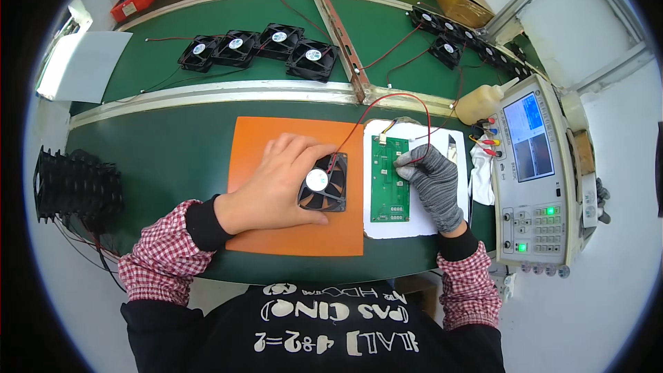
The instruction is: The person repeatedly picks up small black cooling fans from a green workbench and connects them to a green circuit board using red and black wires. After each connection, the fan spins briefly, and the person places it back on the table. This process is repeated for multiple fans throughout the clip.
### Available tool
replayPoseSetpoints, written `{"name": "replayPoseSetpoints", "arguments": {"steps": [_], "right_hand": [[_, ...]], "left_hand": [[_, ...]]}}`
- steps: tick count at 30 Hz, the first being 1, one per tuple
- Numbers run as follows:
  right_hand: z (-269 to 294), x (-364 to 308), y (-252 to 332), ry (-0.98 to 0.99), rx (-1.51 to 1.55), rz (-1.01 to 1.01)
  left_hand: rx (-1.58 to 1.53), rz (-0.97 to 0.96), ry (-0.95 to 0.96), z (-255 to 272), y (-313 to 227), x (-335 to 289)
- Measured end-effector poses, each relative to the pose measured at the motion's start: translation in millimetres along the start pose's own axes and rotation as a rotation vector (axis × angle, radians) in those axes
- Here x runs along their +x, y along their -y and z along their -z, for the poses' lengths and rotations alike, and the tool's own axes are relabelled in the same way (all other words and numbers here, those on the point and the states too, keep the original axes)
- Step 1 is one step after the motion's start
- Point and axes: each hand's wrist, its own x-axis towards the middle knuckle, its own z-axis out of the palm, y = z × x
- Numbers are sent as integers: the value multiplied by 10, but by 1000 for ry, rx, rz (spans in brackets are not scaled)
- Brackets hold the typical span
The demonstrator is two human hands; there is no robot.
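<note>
My left hand, bare, wraps round the left side of a square black cooling fan with a pale round hub label. The fan rests on an orange mat. From its upper corner a thin red fan cable arcs over to my right hand, which wears a grey glove. The gloved thumb and finger pinch the cable close over a green circuit board; its end is hidden by the fingers. Under the board is a white pad. A white connector with wires sits at the board's top edge.
Several black fans lie on the raised green shelf behind a metal rail. A tall stack of fans stands at left. To the right are a bench instrument with a lit screen and a cream bottle.
</note>
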Motion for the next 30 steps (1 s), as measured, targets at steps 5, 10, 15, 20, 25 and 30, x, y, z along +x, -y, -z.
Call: {"name": "replayPoseSetpoints", "arguments": {"steps": [5, 10, 15, 20, 25, 30], "right_hand": [[45, 24, -46, 17, -182, 149], [27, 36, 6, 40, -216, 228], [31, 35, 24, 38, -331, 222], [50, 48, -22, 53, -369, 261], [74, 26, -37, 51, -290, 201], [32, 89, -89, 66, -327, 306]], "left_hand": [[4, -7, 1, 17, -11, 3], [185, -197, -202, 128, -219, -24], [373, -888, -944, 305, -586, -184], [-1188, -155, 289, 756, -721, -270], [-1365, 60, 641, 930, -647, -189], [-926, -324, -37, 708, -778, -433]]}}
